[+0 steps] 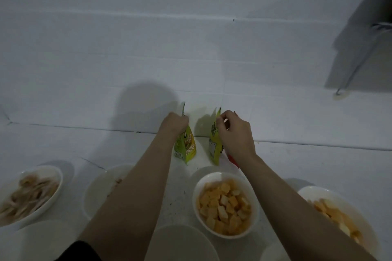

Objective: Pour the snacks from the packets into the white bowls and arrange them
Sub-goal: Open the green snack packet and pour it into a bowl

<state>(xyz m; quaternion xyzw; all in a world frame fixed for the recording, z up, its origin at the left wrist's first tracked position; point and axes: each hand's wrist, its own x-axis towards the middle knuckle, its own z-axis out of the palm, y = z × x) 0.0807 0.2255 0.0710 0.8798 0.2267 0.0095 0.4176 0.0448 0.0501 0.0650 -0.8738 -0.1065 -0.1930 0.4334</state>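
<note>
Home kitchen: white tiled wall (191, 48), snack bowls (226, 204).

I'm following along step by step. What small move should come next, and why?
Probably lift the green packet in the left hand toward the bowl under the left forearm. Both hands pinch upright green packets by their tops; that bowl looks nearly empty, while the centre bowl already holds orange pieces.

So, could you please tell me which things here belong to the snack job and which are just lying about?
Job:
left hand on green packet
right hand on second green packet
red packet
white bowls, some filled

Lying about:
metal stand, far right
</note>
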